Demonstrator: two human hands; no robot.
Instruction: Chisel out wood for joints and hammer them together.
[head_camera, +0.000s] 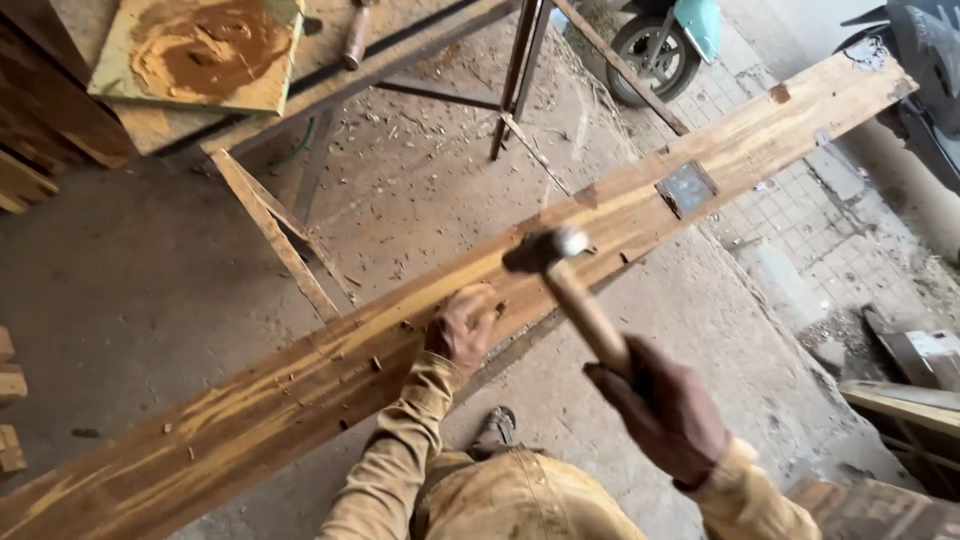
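Gripped items, listed against the long wooden plank (300, 385) lying diagonally across the view: left hand (462, 328) is pressed closed on the plank's upper face near mid-length, whatever it pinches being hidden. Hammer (572, 290), wooden-handled, is clasped fully by the right hand (665, 405), head raised just above the plank. Square metal plate (686, 188) is set in the plank farther right.

**Long plank across a workshop floor**

A long wooden plank (300, 385) runs diagonally above a dusty concrete floor (130, 280). Small wood chips (375, 364) and a square grey metal plate (686, 188) lie on the plank.
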